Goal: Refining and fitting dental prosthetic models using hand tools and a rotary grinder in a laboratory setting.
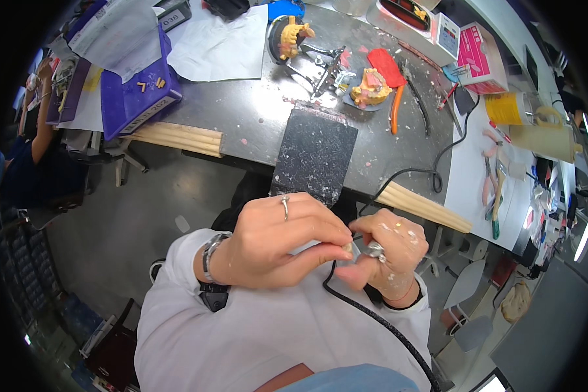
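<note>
Close in front of my white coat, my left hand (277,238) is closed, thumb and fingertips pinching a small pale piece (348,247), mostly hidden by the fingers. Facing it, my right hand (393,251), dusted with white flecks, curls around a tool with a silver metal end (375,251); its kind cannot be made out. Both hands' fingertips nearly meet. A black cord (379,321) runs past the hands and down over my coat. Just beyond the hands a dark, dusty board (315,153) juts from the bench edge.
On the grey bench (248,124) stand a yellow dental model (293,40) by a metal articulator (319,75) and another model (370,89) with pink parts. Orange-handled pliers (395,110) lie nearby. Purple trays (134,101) are left, a pink box (480,59) right. Another person (29,150) sits far left.
</note>
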Available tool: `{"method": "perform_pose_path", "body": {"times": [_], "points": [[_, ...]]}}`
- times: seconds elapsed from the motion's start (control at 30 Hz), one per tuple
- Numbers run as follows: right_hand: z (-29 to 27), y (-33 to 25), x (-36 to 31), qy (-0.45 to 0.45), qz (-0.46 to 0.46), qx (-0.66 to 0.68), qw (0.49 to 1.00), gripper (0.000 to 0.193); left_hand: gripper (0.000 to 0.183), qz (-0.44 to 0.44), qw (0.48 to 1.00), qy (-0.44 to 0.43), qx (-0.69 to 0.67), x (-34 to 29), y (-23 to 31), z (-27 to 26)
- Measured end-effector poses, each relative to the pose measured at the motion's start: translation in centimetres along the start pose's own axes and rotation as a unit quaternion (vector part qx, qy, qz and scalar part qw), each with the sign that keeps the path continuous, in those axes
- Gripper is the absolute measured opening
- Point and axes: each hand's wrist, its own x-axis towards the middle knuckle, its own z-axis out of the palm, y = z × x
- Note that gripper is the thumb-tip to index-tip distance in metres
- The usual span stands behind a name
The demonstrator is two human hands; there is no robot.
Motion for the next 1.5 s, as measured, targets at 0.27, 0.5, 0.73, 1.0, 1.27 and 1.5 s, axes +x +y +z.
{"method": "perform_pose_path", "body": {"times": [0.27,0.5,0.73,1.0,1.27,1.5], "points": [[0.3,-0.2,-0.4,-0.040,-0.001,-0.079,0.996,0.064,0.023,0.056,0.993,0.016,0.099,0.0,0.9,0.5],[0.4,-0.3,-0.5,-0.018,-0.038,-0.084,0.996,0.058,0.023,0.062,0.995,0.010,0.080,0.0,0.9,0.6],[0.1,-0.3,-0.3,-0.007,-0.032,-0.069,0.997,0.054,0.025,0.068,0.994,0.007,0.082,0.3,0.9,0.8],[0.4,0.0,-0.2,0.006,-0.029,-0.041,0.999,0.049,0.025,0.059,0.997,0.017,0.053,0.2,0.6,1.1],[0.2,-0.2,-0.4,0.012,-0.035,-0.057,0.998,0.047,0.023,0.062,0.998,0.016,0.001,0.2,0.2,1.3],[0.2,0.3,-0.5,0.018,-0.048,0.006,0.999,0.045,0.015,-0.002,0.993,-0.003,-0.117,0.1,-0.5,1.5]]}}
